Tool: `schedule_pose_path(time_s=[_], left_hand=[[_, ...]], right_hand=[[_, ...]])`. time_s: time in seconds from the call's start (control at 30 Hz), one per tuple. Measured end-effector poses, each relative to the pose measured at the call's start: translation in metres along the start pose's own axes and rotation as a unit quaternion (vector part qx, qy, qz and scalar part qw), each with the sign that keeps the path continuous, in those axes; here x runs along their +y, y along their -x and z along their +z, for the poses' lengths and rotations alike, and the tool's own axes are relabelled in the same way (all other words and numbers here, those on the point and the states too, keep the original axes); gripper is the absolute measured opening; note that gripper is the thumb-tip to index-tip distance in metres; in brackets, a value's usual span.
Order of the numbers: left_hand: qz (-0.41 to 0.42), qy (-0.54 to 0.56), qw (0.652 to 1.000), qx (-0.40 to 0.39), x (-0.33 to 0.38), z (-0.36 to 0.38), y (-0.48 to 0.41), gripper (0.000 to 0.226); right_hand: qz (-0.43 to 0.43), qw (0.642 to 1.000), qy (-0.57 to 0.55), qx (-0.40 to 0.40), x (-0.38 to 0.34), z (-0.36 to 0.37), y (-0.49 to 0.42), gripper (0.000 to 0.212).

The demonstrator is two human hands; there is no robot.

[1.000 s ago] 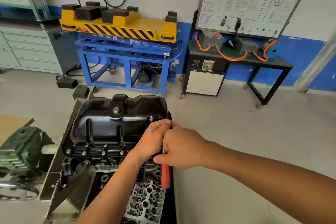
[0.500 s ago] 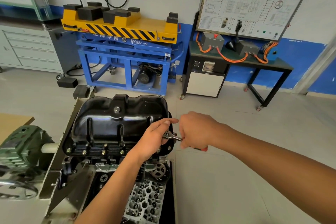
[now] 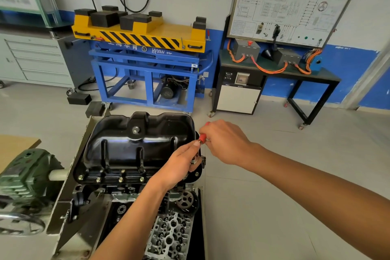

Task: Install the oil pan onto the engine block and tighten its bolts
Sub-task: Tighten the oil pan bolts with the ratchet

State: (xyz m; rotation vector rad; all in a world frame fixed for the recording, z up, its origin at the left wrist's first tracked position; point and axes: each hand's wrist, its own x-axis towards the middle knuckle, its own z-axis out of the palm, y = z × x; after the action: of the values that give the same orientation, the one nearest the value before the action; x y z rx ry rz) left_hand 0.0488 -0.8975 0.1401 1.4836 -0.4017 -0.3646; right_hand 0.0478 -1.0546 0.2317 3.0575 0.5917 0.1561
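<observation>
Resting on the upturned engine block [image 3: 128, 191], the black oil pan [image 3: 139, 143] sits flange-down, with a row of bolts [image 3: 120, 179] seated along its 6 o'clock edge. At its 3 o'clock edge my left hand [image 3: 181, 167] curls round the head of the ratchet [image 3: 201, 138], pinning the socket on a bolt so it won't slip off, while my right hand [image 3: 225, 143] closes round the red handle to swing it. Beyond, at 12 o'clock, stands the blue-and-yellow lift cart [image 3: 147, 34].

Grey floor [image 3: 274, 207], blue-banded wall [image 3: 348, 59], yellow-topped blue cart [image 3: 147, 65], grey drawers [image 3: 35, 59].
</observation>
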Motion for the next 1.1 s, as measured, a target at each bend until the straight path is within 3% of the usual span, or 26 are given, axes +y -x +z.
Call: schedule_pose_path(time_s=[0.07, 0.2, 0.33, 0.5, 0.8, 0.97, 1.1], left_hand=[[0.0, -0.005, 1.0, 0.001, 0.001, -0.001, 0.001, 0.038], [0.026, 0.009, 0.999, 0.031, 0.002, 0.002, 0.002, 0.026], [0.039, 0.001, 0.993, 0.108, -0.003, 0.001, 0.001, 0.041], [0.062, -0.002, 0.989, 0.137, -0.001, 0.002, 0.003, 0.044], [0.077, 0.008, 0.989, 0.128, -0.001, 0.008, 0.002, 0.021], [0.06, 0.009, 0.993, 0.099, 0.006, 0.009, 0.006, 0.037], [0.041, 0.022, 0.994, 0.101, 0.004, 0.011, 0.001, 0.033]], right_hand=[[-0.021, 0.999, -0.024, 0.012, 0.004, 0.002, 0.001, 0.006], [-0.04, 0.999, -0.033, 0.01, 0.009, 0.0, 0.006, 0.019], [-0.023, 1.0, -0.001, -0.016, 0.01, -0.006, 0.01, 0.028], [-0.034, 0.998, -0.001, -0.048, 0.001, -0.014, 0.017, 0.041], [-0.077, 0.987, -0.119, -0.079, -0.026, 0.007, 0.026, 0.053], [-0.064, 0.981, -0.163, -0.078, -0.031, 0.01, 0.028, 0.051], [-0.08, 0.974, -0.182, -0.106, -0.031, 0.003, 0.035, 0.052]])
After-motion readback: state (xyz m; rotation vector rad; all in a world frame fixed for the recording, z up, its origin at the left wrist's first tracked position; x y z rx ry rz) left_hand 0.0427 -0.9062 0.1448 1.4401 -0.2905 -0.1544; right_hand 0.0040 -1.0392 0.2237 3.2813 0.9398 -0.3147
